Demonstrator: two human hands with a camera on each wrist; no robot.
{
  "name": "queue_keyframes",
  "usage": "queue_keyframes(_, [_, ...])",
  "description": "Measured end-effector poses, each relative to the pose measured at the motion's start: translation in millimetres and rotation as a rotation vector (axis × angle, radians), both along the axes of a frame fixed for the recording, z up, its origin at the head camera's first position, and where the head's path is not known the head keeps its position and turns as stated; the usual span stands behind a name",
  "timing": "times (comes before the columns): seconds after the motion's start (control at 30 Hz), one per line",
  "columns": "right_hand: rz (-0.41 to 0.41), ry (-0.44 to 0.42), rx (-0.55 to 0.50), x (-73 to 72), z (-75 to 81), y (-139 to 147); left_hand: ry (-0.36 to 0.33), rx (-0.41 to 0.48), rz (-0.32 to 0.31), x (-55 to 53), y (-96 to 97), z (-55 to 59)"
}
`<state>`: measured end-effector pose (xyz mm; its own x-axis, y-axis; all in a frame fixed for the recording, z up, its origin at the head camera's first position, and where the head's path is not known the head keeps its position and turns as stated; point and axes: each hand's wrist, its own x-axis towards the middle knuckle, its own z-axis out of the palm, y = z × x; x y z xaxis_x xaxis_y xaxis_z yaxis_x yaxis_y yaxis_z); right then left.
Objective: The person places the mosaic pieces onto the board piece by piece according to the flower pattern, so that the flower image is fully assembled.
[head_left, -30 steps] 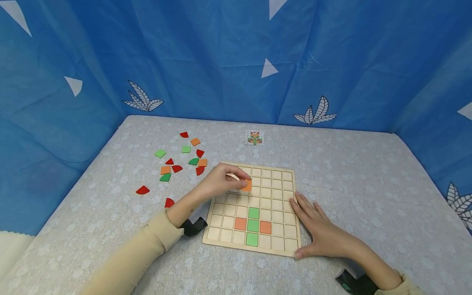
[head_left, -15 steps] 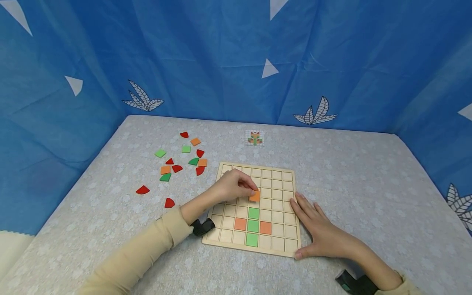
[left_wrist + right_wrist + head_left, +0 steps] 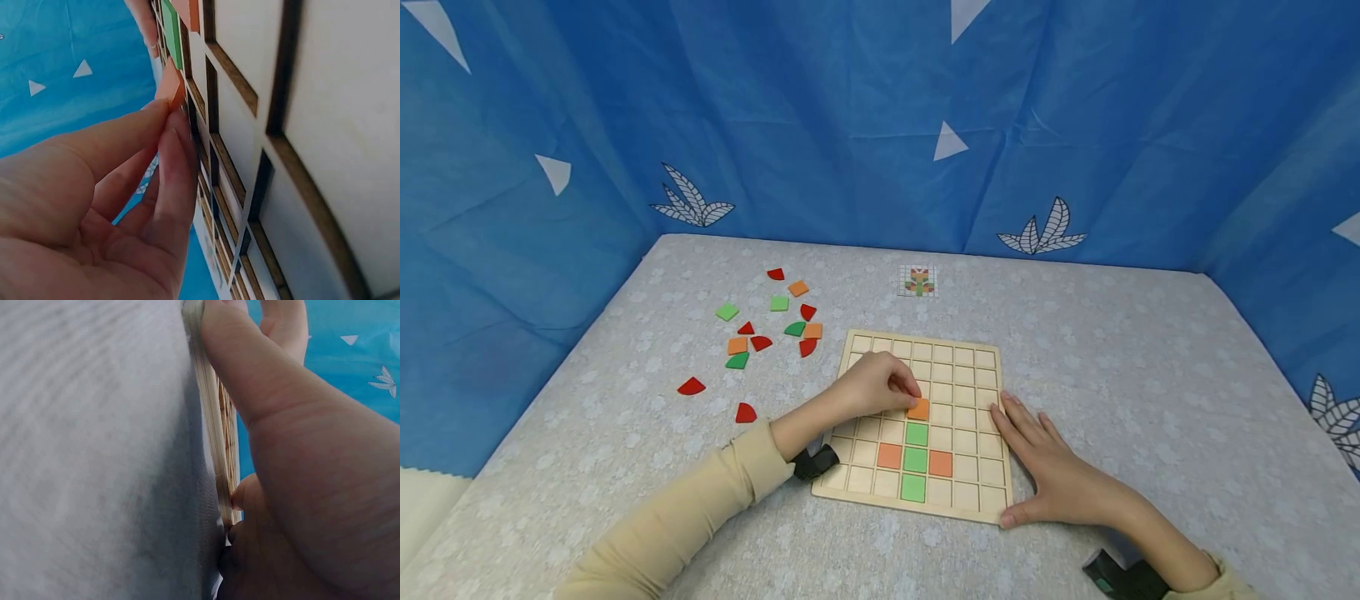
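Wooden board (image 3: 964, 393) meets the spread right hand (image 3: 1056, 473); the left hand (image 3: 876, 385) pinches an orange tile (image 3: 920, 410).

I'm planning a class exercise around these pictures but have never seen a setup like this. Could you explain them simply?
There is no machine: a person works with a bare left hand and right hand. The wide picture comes from a camera on the person's head; the two close ones come from a camera on each wrist, so they look tipped sideways. On the table lies a wooden grid board with green squares and orange squares in it. Loose pieces lie to its left, and a small pattern card beyond it. The left hand pinches an orange tile at the board; the right hand rests against the board's right edge.
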<state>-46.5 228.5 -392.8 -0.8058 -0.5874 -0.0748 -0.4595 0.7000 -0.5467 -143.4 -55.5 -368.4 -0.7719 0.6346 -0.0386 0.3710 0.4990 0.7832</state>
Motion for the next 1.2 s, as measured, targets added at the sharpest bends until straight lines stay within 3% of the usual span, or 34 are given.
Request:
queue_keyframes(0.33, [-0.007,-0.005,0.005,-0.2,1.9,-0.7,0.118,-0.056,-0.005,6.0,2.8,1.9])
queue_keyframes(0.47, [-0.009,-0.015,0.006,-0.6,1.5,-0.7,0.115,-0.024,0.007,4.8,-0.7,3.8])
queue_keyframes(0.6, [-0.013,-0.021,0.011,-0.9,1.0,-0.9,0.085,0.036,0.066,-1.0,-12.6,11.1])
queue_keyframes(0.87, [-0.015,-0.025,0.012,-0.7,1.1,-0.8,0.028,0.136,0.262,-21.5,-64.0,22.9])
queue_keyframes(1.07, [-0.019,-0.026,0.009,-0.4,0.5,-0.8,-0.092,0.232,0.339,-52.5,-109.3,10.2])
queue_keyframes(1.2, [-0.020,-0.035,0.006,0.3,0.8,-1.4,-0.114,0.194,0.346,-65.9,-128.4,0.2])
